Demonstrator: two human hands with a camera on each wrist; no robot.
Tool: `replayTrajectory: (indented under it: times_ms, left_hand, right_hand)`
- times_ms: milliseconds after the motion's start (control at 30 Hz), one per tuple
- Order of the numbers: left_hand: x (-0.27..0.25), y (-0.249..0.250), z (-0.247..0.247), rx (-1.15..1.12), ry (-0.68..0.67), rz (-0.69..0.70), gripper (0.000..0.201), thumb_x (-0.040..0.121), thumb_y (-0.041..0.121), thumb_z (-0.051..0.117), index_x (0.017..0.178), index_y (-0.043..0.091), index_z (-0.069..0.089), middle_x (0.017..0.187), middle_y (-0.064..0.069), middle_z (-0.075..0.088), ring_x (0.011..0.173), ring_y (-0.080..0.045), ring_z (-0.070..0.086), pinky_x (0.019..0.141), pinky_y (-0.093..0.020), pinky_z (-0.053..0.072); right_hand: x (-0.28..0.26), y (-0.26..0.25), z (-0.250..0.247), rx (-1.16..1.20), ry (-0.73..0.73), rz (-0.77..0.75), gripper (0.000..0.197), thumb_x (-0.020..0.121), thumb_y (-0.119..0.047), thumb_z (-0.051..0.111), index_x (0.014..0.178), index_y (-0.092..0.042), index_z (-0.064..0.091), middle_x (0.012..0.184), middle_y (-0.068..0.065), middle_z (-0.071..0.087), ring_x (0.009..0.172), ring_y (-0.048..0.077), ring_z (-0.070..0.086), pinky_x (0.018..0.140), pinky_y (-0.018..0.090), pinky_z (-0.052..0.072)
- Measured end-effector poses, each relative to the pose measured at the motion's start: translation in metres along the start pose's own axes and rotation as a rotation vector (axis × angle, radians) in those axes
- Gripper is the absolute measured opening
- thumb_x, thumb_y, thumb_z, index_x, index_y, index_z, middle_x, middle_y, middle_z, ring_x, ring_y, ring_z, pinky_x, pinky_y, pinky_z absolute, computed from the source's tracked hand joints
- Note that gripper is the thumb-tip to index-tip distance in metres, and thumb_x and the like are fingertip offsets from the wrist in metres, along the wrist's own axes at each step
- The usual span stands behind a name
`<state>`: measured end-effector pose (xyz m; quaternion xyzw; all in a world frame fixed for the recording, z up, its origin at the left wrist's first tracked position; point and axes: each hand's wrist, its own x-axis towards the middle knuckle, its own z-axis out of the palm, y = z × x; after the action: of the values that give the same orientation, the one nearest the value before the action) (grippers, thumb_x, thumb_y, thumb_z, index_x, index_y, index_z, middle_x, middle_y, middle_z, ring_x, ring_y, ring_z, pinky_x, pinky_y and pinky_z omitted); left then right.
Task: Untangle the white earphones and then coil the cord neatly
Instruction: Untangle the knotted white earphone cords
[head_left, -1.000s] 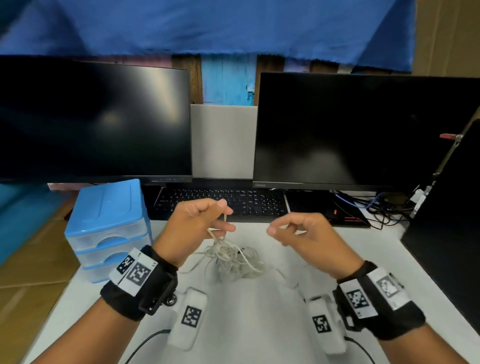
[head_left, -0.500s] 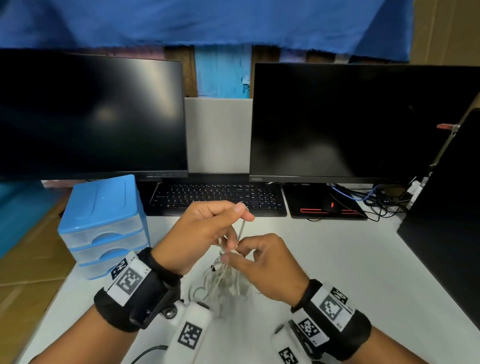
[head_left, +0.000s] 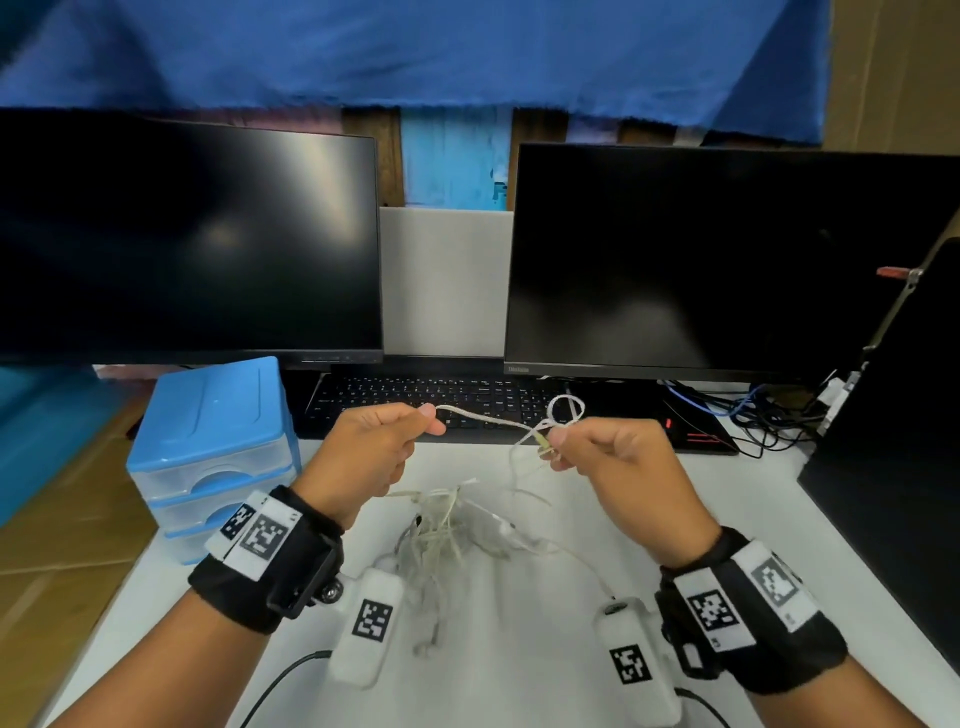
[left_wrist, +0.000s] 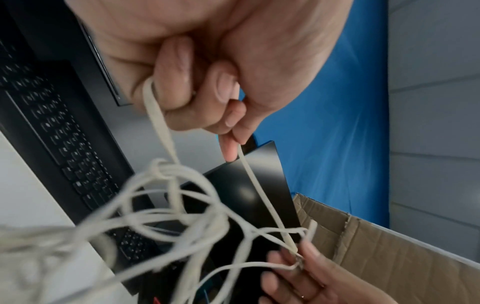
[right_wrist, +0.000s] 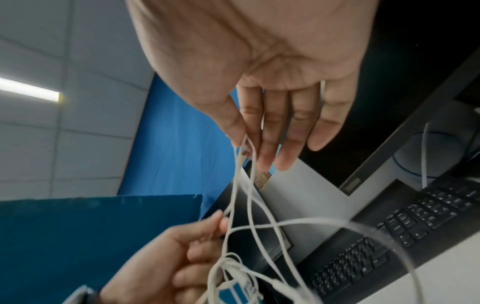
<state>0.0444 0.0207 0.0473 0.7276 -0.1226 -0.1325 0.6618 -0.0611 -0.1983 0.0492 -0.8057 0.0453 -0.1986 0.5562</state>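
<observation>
The white earphone cord (head_left: 485, 417) is stretched between my two hands above the desk. My left hand (head_left: 384, 441) pinches one stretch of it between thumb and forefinger (left_wrist: 231, 148). My right hand (head_left: 597, 447) pinches the other end, where a small loop (head_left: 566, 408) stands up above the fingers. In the right wrist view the thumb and forefinger (right_wrist: 244, 135) pinch several strands together. The rest of the earphones hangs down as a tangled bundle (head_left: 452, 525) resting on the white desk (head_left: 519, 665). A knot (left_wrist: 161, 166) shows close under my left hand.
Two dark monitors (head_left: 187, 244) (head_left: 727, 260) stand behind a black keyboard (head_left: 436, 400). A blue plastic drawer unit (head_left: 213, 447) sits at the left. Loose cables (head_left: 727, 410) lie at the back right, and a black panel (head_left: 893, 467) borders the desk's right side.
My hands, which had come together over the bundle, have drawn apart and risen, pulling a stretch of cord taut between them. More of the cord is lifted off the desk.
</observation>
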Motion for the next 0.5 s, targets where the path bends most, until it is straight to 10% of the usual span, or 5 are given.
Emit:
replayTrajectory:
  times_ms: [267, 367, 500]
  left_hand:
    - [0.016, -0.012, -0.017, -0.139, 0.148, -0.054, 0.021, 0.098, 0.026, 0.054, 0.084, 0.014, 0.065, 0.053, 0.006, 0.030, 0.039, -0.006, 0.023, 0.036, -0.015, 0.018]
    - [0.020, -0.012, -0.024, -0.249, 0.172, -0.023, 0.019, 0.100, 0.022, 0.049, 0.088, 0.017, 0.063, 0.055, 0.006, 0.039, 0.041, -0.007, 0.034, 0.041, -0.019, 0.031]
    - [0.022, -0.011, -0.030, -0.114, 0.212, -0.002, 0.024, 0.101, 0.025, 0.048, 0.091, 0.016, 0.067, 0.054, 0.006, 0.046, 0.048, -0.011, 0.042, 0.053, -0.025, 0.037]
  right_hand:
    - [0.010, -0.017, -0.026, 0.818, -0.003, 0.162, 0.009, 0.082, -0.014, 0.058, 0.075, -0.011, 0.053, 0.057, 0.003, 0.042, 0.056, 0.019, 0.054, 0.066, 0.029, 0.048]
    - [0.014, -0.015, -0.040, 0.788, -0.016, 0.189, 0.013, 0.085, -0.013, 0.051, 0.072, -0.011, 0.051, 0.046, -0.005, 0.023, 0.037, 0.010, 0.025, 0.044, 0.023, 0.032]
    - [0.018, -0.007, -0.051, 0.492, 0.084, 0.164, 0.025, 0.098, -0.019, 0.049, 0.078, -0.007, 0.059, 0.044, -0.004, 0.024, 0.037, 0.010, 0.022, 0.043, 0.025, 0.028]
